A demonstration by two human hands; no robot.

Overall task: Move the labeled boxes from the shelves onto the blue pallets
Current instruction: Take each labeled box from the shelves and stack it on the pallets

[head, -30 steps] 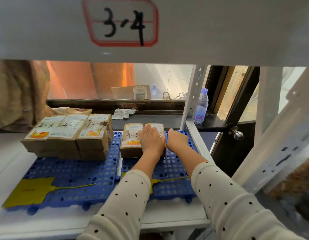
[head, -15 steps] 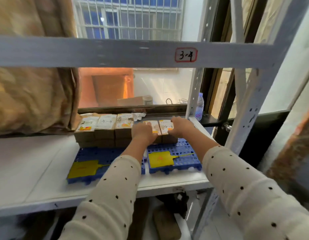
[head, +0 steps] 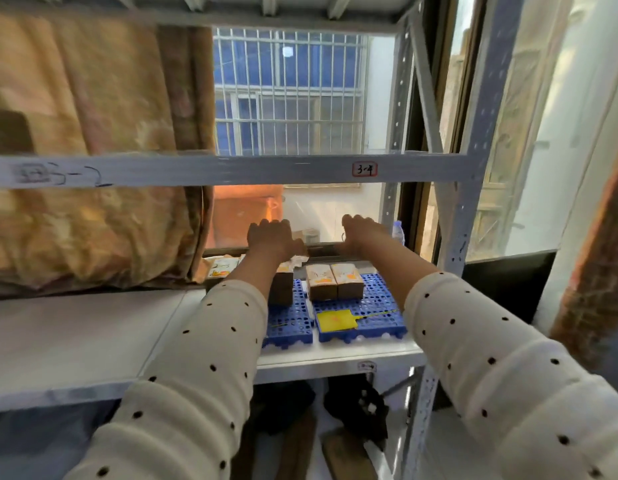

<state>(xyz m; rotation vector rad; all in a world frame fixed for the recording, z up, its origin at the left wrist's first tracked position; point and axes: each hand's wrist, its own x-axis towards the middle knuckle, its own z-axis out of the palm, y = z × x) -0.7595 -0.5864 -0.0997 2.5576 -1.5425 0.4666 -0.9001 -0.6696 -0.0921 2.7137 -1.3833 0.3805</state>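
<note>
Both hands — left hand (head: pixel 271 237) and right hand (head: pixel 361 233) — are hovering loose-fingered, holding nothing, above the boxes (head: pixel 335 280). Next box is best going flush beside them on the blue pallet (head: pixel 376 306).

Left hand (head: pixel 273 236), right hand (head: pixel 361 233) raised, seemingly empty, fingers loosely curled.

Single head cam, standing back from shelf (head: pixel 231 327), faces fwd/slightly down toward window (head: pixel 290 95).

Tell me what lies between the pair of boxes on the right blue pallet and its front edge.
Head view: a yellow tag lies flat on the right blue pallet, in front of the pair of boxes.
</note>
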